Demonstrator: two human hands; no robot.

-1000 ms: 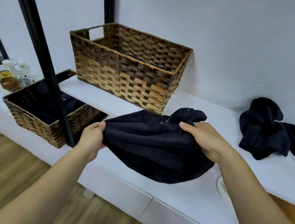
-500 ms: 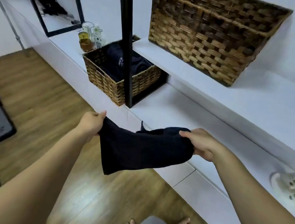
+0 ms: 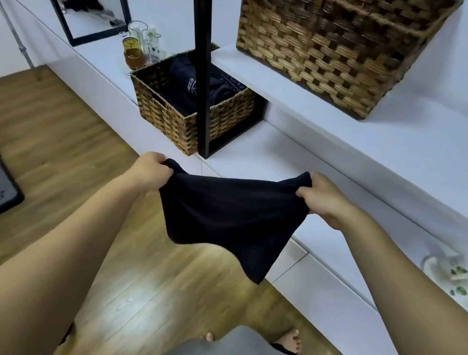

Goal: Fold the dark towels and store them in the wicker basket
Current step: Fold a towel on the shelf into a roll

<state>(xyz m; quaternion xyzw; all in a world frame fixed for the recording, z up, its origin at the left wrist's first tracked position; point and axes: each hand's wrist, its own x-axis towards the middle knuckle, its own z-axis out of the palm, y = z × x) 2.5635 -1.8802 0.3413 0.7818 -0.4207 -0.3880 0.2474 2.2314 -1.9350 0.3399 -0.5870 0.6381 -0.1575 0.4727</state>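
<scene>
A dark towel (image 3: 229,217) hangs in the air between my hands, in front of the white bench. My left hand (image 3: 152,168) grips its left top corner and my right hand (image 3: 321,196) grips its right top corner, with the top edge sagging between them and the cloth hanging below. A small wicker basket (image 3: 175,114) with dark folded towels inside stands on the lower bench, behind a black post. A large wicker basket (image 3: 326,41) stands on the raised white shelf at the top right.
A black metal post (image 3: 203,57) rises in front of the small basket. Glass bottles (image 3: 135,46) stand to its left. A white dish (image 3: 452,272) lies on the bench at right. Wooden floor lies below, with my feet (image 3: 289,340) and dark furniture at left.
I have stepped back from the shelf and looked down. The towel, bunched before, now hangs spread between my hands, which have moved apart.
</scene>
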